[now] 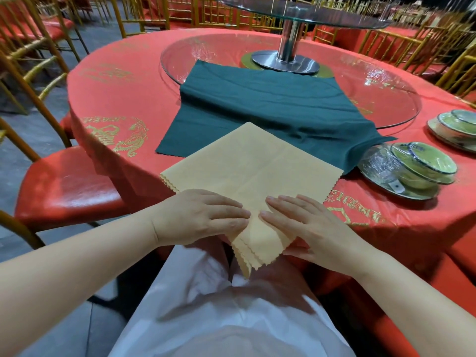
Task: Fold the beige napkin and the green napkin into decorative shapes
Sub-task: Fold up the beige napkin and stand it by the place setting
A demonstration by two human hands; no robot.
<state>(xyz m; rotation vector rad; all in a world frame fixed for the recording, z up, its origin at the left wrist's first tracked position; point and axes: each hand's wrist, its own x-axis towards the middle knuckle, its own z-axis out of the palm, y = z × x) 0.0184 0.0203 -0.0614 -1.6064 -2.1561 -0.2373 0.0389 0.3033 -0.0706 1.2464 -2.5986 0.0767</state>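
The beige napkin (253,163) lies folded into a layered square, set as a diamond at the table's near edge, with its near corner hanging over the edge. My left hand (203,217) grips that near corner from the left, fingers on top and thumb tucked under. My right hand (306,225) grips it from the right, fingers flat on top and thumb beneath the hanging layers. The green napkin (268,109) lies spread flat behind it, its far part resting on the glass turntable (381,81).
Wrapped stacks of green-and-white dishes (412,166) sit to the right, more dishes (456,127) farther right. The turntable's steel post (288,42) rises at the centre. A red-cushioned chair (64,186) stands to the left. The red tablecloth (116,94) covers the round table.
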